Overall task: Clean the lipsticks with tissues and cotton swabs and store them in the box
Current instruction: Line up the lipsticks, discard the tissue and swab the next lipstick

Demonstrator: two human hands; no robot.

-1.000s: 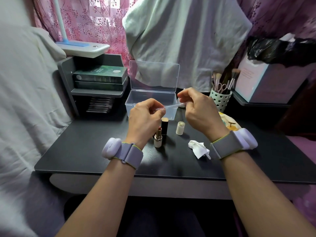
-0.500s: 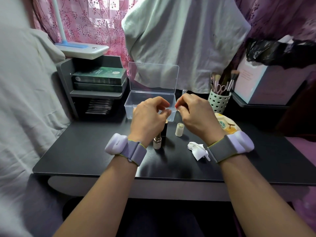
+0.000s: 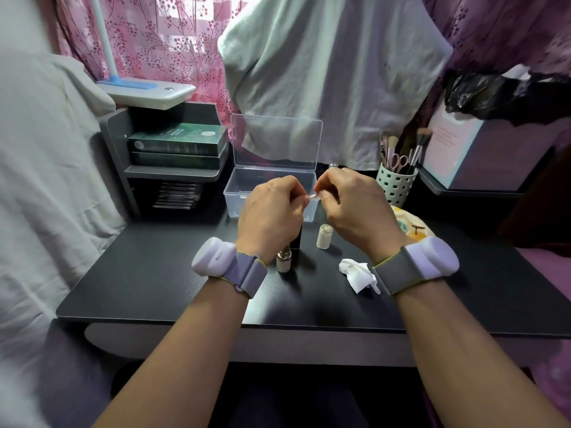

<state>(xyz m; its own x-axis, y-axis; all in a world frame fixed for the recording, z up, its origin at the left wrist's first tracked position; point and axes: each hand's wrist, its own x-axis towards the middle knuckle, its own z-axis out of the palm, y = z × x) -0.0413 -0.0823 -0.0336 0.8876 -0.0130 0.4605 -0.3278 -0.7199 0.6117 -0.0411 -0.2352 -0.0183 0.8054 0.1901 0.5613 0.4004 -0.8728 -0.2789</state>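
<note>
- Nearest the front edge of the black table (image 3: 154, 282) there's a crumpled tissue (image 3: 355, 272), right of center, just beside the right wrist.
- Left of that an open lipstick (image 3: 283, 261) stands upright with a silvery base. A dark tube stands just behind it, mostly hidden by the left hand.
- A bit further back, a small pale lipstick cap (image 3: 324, 236) stands on its own, between the two wrists.
- Both hands are up over the middle of the table, close together. Left hand (image 3: 272, 214) and right hand (image 3: 355, 208) each have fingers curled in, pinching the ends of a thin cotton swab (image 3: 312, 196) stretched between them. It's tiny, so can't make out much more.
- Both wrists wear grey bands with a white pod on them.
- Behind the hands sits the clear plastic box (image 3: 244, 193), lid flipped up and open, toward the back edge.
- Back right: a pale green holder (image 3: 395, 186) with brushes and scissors.
- Back left: a grey shelf (image 3: 173, 173) with dark green boxes stacked on it, and a white lamp base on top.
</note>
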